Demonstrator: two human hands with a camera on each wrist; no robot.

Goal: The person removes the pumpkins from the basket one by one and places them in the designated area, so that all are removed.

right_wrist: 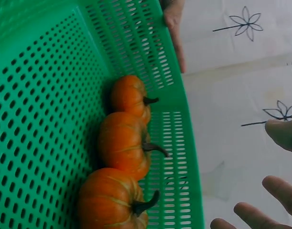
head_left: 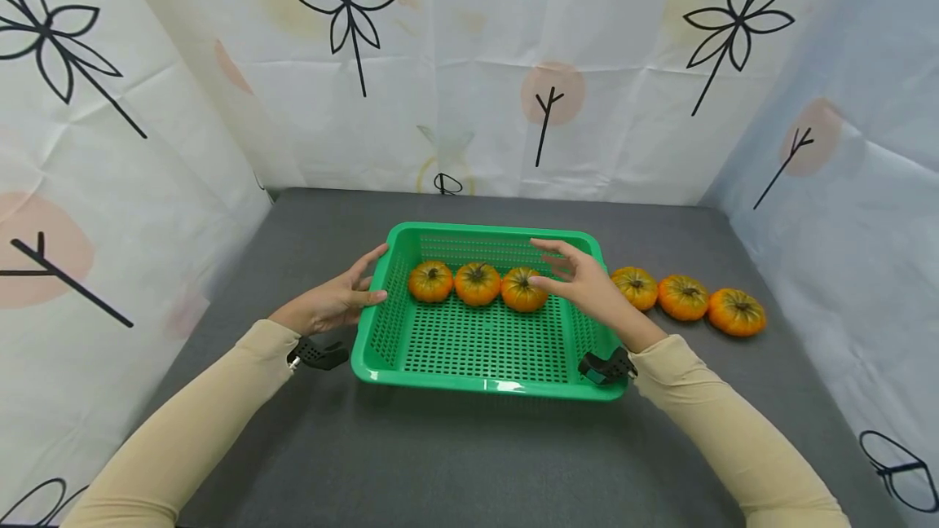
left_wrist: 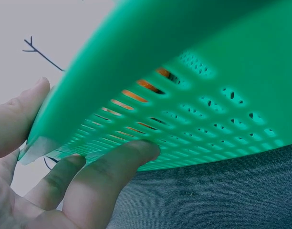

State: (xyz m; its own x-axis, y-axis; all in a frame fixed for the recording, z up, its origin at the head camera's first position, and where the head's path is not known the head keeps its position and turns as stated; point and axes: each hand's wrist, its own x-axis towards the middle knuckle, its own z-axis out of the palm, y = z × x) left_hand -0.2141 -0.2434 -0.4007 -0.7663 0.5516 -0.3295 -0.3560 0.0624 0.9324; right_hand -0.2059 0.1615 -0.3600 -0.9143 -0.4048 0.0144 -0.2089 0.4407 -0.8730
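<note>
A green plastic basket (head_left: 484,353) with a perforated floor sits on the grey table. My left hand (head_left: 330,297) holds its left rim, thumb on top of the edge and fingers against the slotted outer wall (left_wrist: 151,121). Inside, along the far side, three small orange pumpkins lie in a row: a left one (head_left: 430,281), a middle one (head_left: 478,283) and a right one (head_left: 522,290). Above the right one hovers my right hand (head_left: 579,279), its fingers spread and holding nothing. The right wrist view shows dark stems on these pumpkins (right_wrist: 122,145) and the fingers (right_wrist: 284,193) apart from them.
Three more pumpkins lie in a slanting row on the table right of the basket: a near-basket one (head_left: 635,288), a middle one (head_left: 683,297) and an outer one (head_left: 737,313). White cloth walls (head_left: 469,104) with plant drawings enclose the table's back and sides.
</note>
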